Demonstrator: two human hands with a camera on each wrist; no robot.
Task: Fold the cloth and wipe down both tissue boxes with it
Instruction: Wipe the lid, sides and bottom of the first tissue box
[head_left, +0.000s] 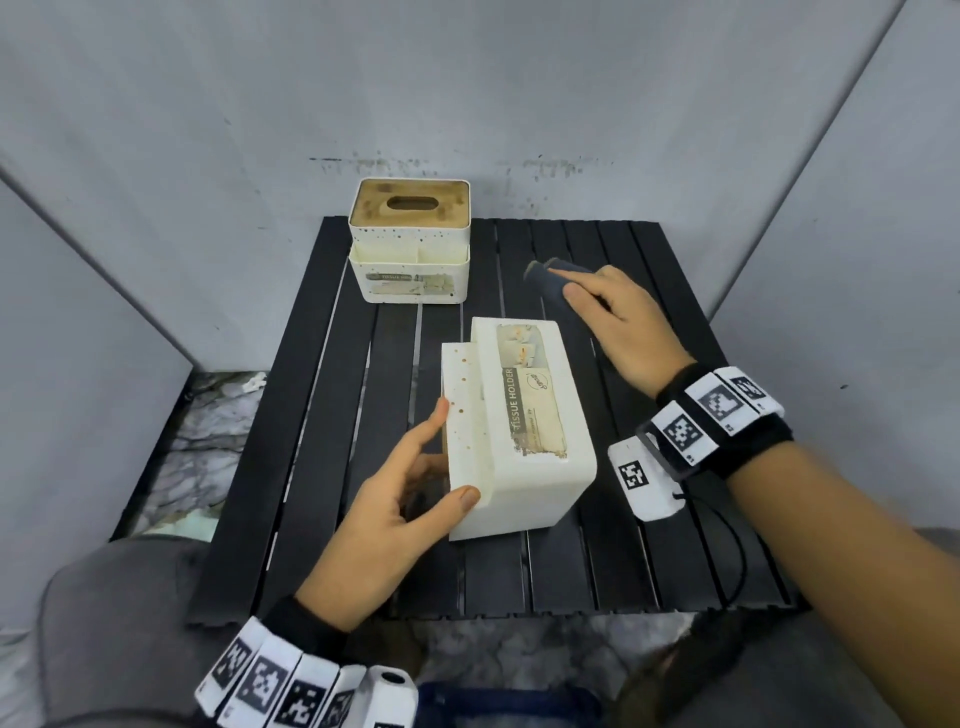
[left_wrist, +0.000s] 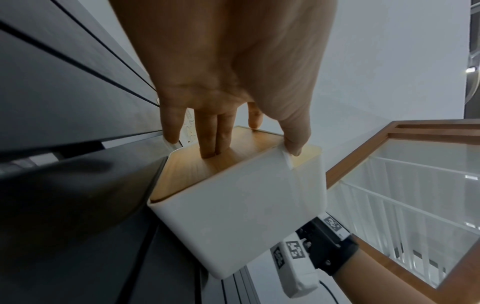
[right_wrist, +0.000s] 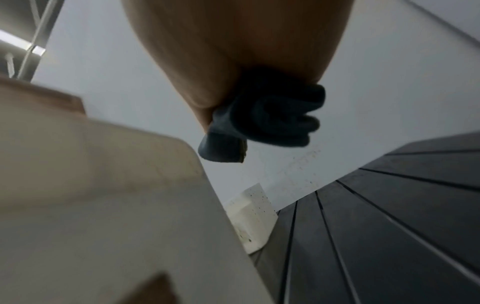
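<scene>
Two white tissue boxes with bamboo lids are on a black slatted table (head_left: 649, 545). The far tissue box (head_left: 410, 239) stands upright at the back left, also seen as the far tissue box (right_wrist: 252, 218). The near tissue box (head_left: 519, 426) lies on its side in the middle, label up. My left hand (head_left: 447, 457) holds it from the left: fingers (left_wrist: 210, 144) on the bamboo lid (left_wrist: 187, 170), thumb over the near tissue box's (left_wrist: 233, 205) upper edge. My right hand (head_left: 576, 291) grips a folded dark blue cloth (head_left: 550, 278) above the table, beyond and right of the near box. The cloth (right_wrist: 265, 119) hangs bunched under my right hand (right_wrist: 221, 102).
Grey walls close in behind and on both sides of the table. Marble floor (head_left: 208, 441) shows past the table's left edge. My grey-clad lap (head_left: 130, 623) is at the front edge. Bare slats (right_wrist: 389, 226) lie on the table's right side.
</scene>
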